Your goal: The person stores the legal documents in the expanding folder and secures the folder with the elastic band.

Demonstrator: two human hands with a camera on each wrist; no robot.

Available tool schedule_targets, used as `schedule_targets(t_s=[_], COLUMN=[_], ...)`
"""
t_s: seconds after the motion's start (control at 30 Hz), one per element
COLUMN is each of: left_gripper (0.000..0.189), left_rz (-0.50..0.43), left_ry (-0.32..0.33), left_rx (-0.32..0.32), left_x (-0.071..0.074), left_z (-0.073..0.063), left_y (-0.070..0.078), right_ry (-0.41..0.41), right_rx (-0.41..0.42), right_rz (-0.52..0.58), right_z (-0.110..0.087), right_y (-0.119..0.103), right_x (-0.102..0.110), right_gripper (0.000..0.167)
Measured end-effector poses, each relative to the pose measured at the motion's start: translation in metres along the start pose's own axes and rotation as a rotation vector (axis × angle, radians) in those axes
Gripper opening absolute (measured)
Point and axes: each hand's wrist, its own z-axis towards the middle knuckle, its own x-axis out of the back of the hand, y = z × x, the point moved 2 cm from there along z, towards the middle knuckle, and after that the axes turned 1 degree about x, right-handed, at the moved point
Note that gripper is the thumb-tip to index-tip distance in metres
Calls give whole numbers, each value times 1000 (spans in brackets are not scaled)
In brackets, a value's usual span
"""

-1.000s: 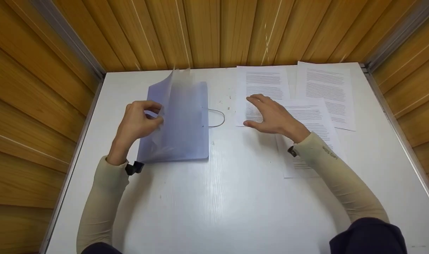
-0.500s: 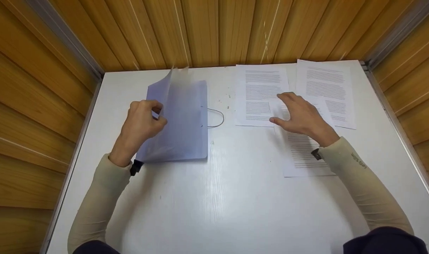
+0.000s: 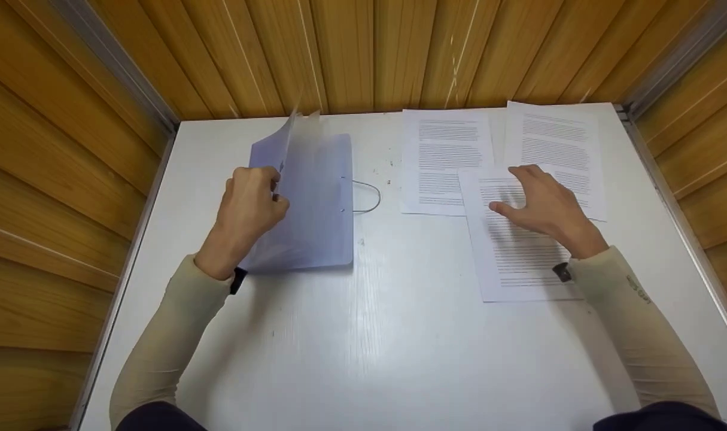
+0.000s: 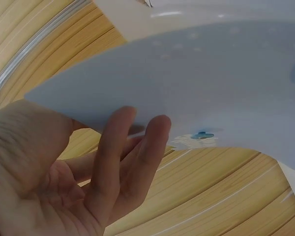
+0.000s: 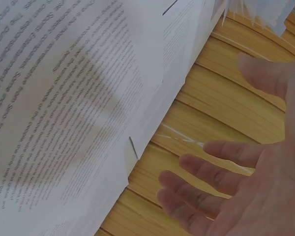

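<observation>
A translucent blue-violet plastic folder [image 3: 321, 239] lies at the left of the white table, its front cover [image 4: 113, 73] lifted. My left hand [image 3: 246, 206] pinches the cover's left edge between thumb and fingers and holds it up. Inside, clear sleeves stand partly raised along with the cover. A thin cord loop [image 3: 379, 197] sticks out from the folder's right side. My right hand [image 3: 545, 203] hovers over the nearest printed sheet [image 3: 519, 263], thumb and fingers spread, with nothing in it. In the right wrist view, the fingers are relaxed above the printed text.
Two more printed sheets lie at the back right, one on the left [image 3: 447, 161] and one on the right [image 3: 554, 137]; the nearest sheet overlaps them. Wooden plank walls [image 3: 393, 54] close off the back and sides of the white table [image 3: 363, 347].
My right hand has moved to the right, from beside the back-left sheet to over the nearest sheet. The left hand has shifted slightly right, still holding the cover up.
</observation>
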Motion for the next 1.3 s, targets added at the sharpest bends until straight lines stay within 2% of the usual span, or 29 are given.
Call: schedule_targets(t_s=[0.4,0.6,1.03,1.3], left_gripper=[15,18,32,33], left_rz=[24,2,-85,-160], left_ry=[14,-2,-19,-41], left_rx=[-16,4,17,44], left_x=[-5,-5,-2,-2], left_z=[3,3,2,3], left_y=[1,1,-8,-15], right_ry=[-91,-132,-133,-124], right_rx=[-131,-191,-303,-352], right_rz=[41,85,156,204], right_z=[-17,-25,-50,-54], right_y=[39,56,89,97], right_x=[-4,-5,-11,-18], right_gripper=[106,110,113,103])
